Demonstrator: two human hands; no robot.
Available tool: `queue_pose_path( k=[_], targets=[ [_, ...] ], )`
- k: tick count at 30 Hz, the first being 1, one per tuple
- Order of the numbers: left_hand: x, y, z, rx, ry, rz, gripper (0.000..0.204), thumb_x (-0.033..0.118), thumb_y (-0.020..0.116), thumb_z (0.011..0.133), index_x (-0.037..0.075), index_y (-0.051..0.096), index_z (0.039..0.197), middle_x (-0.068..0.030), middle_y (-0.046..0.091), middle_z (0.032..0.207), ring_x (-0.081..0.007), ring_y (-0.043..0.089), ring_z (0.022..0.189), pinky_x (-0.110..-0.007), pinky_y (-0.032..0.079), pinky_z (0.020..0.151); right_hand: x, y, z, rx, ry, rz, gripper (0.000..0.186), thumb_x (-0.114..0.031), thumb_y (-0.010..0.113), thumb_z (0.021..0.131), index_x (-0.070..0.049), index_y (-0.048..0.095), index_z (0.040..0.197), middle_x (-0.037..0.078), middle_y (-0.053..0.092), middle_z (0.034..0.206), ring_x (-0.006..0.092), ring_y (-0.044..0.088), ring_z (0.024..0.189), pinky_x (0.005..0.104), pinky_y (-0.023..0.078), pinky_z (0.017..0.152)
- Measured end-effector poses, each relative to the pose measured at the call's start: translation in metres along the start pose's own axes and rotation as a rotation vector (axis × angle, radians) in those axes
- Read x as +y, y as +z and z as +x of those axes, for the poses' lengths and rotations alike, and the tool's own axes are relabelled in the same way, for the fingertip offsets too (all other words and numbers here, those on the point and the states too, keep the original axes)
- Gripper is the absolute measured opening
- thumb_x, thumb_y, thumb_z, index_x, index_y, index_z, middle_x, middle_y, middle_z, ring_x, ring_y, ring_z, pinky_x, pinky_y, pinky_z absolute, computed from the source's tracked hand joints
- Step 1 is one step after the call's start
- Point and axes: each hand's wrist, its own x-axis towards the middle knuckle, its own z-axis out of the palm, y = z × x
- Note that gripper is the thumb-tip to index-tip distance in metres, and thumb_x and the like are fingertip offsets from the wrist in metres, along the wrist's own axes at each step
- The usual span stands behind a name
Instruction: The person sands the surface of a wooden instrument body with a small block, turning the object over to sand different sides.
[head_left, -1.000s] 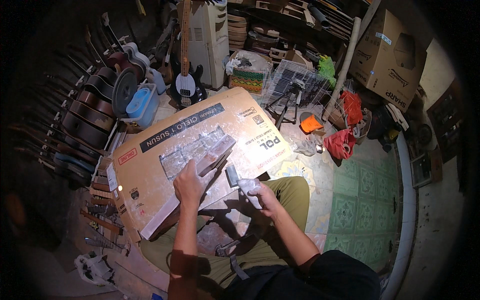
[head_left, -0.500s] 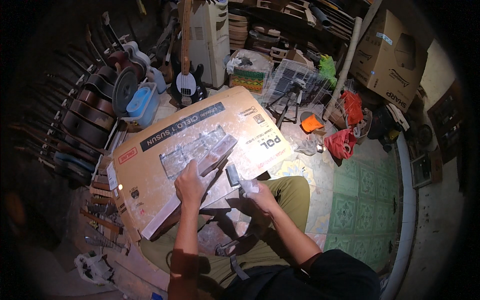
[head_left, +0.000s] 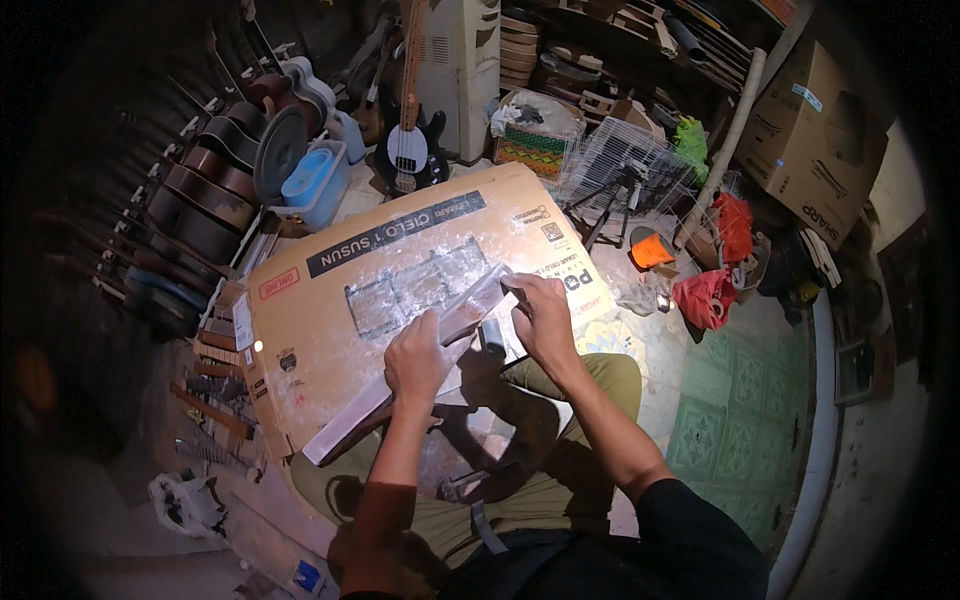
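Note:
A long, pale, dust-covered wooden bar (head_left: pixel 350 424) lies slantwise across my lap and over a cardboard sheet (head_left: pixel 300 370). My left hand (head_left: pixel 415 362) is wrapped around its middle. At the bar's far right end, my right hand (head_left: pixel 543 318) has its fingers bent around the tip; whether a small piece is pinched there too cannot be made out. Just below that end, between my hands, a small dark block (head_left: pixel 492 337) rests at the cardboard's near edge, apart from my fingers.
Several guitars (head_left: pixel 200 190) line the left side, with a blue tub (head_left: pixel 308 180) beside them. A dark bass guitar (head_left: pixel 408 150) stands behind the cardboard. Further right are a wire rack (head_left: pixel 630 155), a small tripod (head_left: pixel 622 195), an orange container (head_left: pixel 651 247) and red bags (head_left: pixel 706 297).
My right hand has moved up and away from beside the dark block to the bar's far end. My left hand keeps its hold. The whole view has shifted slightly.

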Motion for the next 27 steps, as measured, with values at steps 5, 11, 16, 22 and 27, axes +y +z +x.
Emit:
queue_pose_path(
  k=[5, 11, 16, 22, 27],
  targets=[
    [0.006, -0.003, -0.004, -0.043, 0.018, 0.004, 0.037, 0.027, 0.081, 0.078, 0.008, 0.065, 0.107, -0.011, 0.069, 0.086, -0.0335, 0.07, 0.08, -0.045, 0.055, 0.067, 0.01, 0.002, -0.001, -0.006, -0.045, -0.115, 0.055, 0.012, 0.063, 0.068, -0.007, 0.07, 0.119, 0.011, 0.071, 0.114, 0.0326, 0.061, 0.091, 0.0393, 0.046, 0.087],
    [0.0, 0.001, -0.01, -0.06, 0.014, 0.058, 0.028, 0.015, 0.073, 0.081, 0.008, 0.065, 0.106, -0.0098, 0.068, 0.087, -0.0321, 0.069, 0.08, -0.043, 0.055, 0.066, -0.008, 0.0, -0.014, -0.049, -0.06, -0.082, 0.053, 0.011, 0.059, 0.07, -0.005, 0.07, 0.119, 0.014, 0.071, 0.113, 0.0338, 0.06, 0.095, 0.0407, 0.047, 0.089],
    [0.007, -0.002, -0.007, -0.02, 0.009, 0.022, 0.022, 0.009, 0.067, 0.083, 0.008, 0.066, 0.105, -0.0097, 0.068, 0.086, -0.0318, 0.069, 0.079, -0.043, 0.055, 0.066, 0.026, 0.011, -0.001, 0.05, 0.078, -0.061, 0.051, 0.005, 0.067, 0.067, -0.009, 0.073, 0.116, 0.01, 0.071, 0.115, 0.0326, 0.06, 0.095, 0.0404, 0.049, 0.088],
    [0.007, 0.002, -0.007, 0.006, 0.043, -0.011, 0.023, 0.007, 0.07, 0.078, 0.009, 0.066, 0.101, -0.0097, 0.067, 0.083, -0.0324, 0.068, 0.077, -0.043, 0.054, 0.065, 0.034, 0.006, 0.007, 0.003, 0.116, -0.1, 0.051, 0.005, 0.066, 0.068, -0.009, 0.073, 0.116, 0.011, 0.071, 0.114, 0.033, 0.06, 0.094, 0.0401, 0.05, 0.085],
    [-0.006, 0.003, -0.009, 0.02, 0.018, -0.011, 0.024, 0.005, 0.069, 0.077, 0.009, 0.068, 0.101, -0.0114, 0.068, 0.08, -0.0345, 0.069, 0.075, -0.045, 0.054, 0.064, 0.001, 0.01, -0.009, 0.004, -0.123, -0.048, 0.052, 0.008, 0.061, 0.069, -0.007, 0.071, 0.118, 0.013, 0.072, 0.111, 0.0305, 0.062, 0.092, 0.0402, 0.048, 0.087]
  ],
)
